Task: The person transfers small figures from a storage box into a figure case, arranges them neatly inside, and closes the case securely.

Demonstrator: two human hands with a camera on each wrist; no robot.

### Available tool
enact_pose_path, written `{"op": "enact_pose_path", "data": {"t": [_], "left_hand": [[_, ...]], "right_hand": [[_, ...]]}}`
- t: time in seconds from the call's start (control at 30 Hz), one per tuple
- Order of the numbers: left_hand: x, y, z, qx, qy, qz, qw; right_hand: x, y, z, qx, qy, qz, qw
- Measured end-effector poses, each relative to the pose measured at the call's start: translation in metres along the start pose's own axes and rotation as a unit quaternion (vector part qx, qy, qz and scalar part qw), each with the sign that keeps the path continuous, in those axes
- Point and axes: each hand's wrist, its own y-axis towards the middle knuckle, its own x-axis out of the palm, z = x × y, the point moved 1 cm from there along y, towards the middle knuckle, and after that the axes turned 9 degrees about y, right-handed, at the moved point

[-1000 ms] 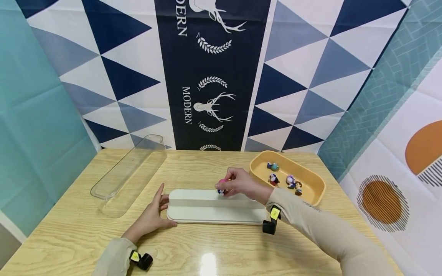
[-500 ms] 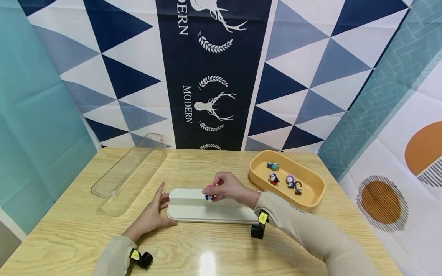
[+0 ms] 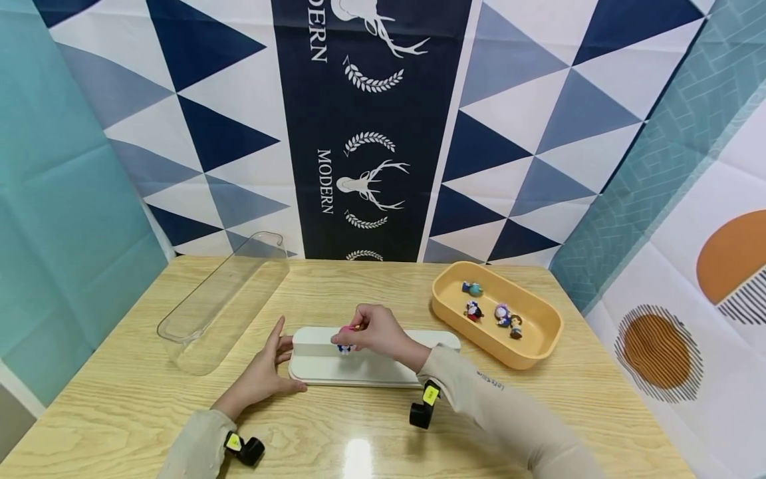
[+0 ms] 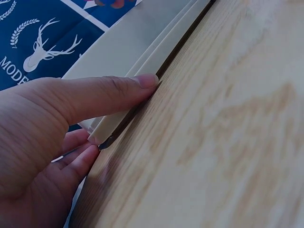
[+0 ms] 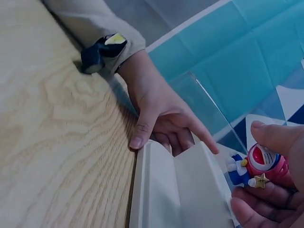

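In the head view, a white two-step stand (image 3: pixel 383 374) lies lengthwise on the table. My left hand (image 3: pixel 263 378) grips its left end; in the left wrist view the thumb of this hand (image 4: pixel 57 111) lies over the front edge of the stand (image 4: pixel 111 52), other fingers round the corner. My right hand (image 3: pixel 383 334) pinches a small figurine (image 3: pixel 345 340) above the stand's left half. Seen from the right wrist, the figurine (image 5: pixel 261 164) has a pink-rimmed head, a blue-and-white body and a gold star, between the thumb and fingers of my right hand (image 5: pixel 293 164).
A yellow tray (image 3: pixel 445 307) at the right holds several small figurines, among them one with brown hair (image 3: pixel 516 327). A clear, long container (image 3: pixel 224 303) stands at the left, behind my left hand. Patterned cloth hangs behind the table.
My right hand has moved left along the stand with the figurine, away from the yellow tray. My left hand has stayed at the stand's left end.
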Motion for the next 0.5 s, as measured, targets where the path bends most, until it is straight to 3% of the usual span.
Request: {"op": "enact_pose_path", "data": {"t": [0.27,0.5], "left_hand": [[-0.003,0.003,0.002,-0.013,-0.010,-0.004,0.9999],[-0.002,0.000,0.000,-0.015,-0.017,-0.012,0.9997]], "right_hand": [[0.016,0.005,0.000,-0.082,-0.114,0.030,0.9896],[0.032,0.005,0.003,-0.123,-0.210,0.041,0.9690]]}}
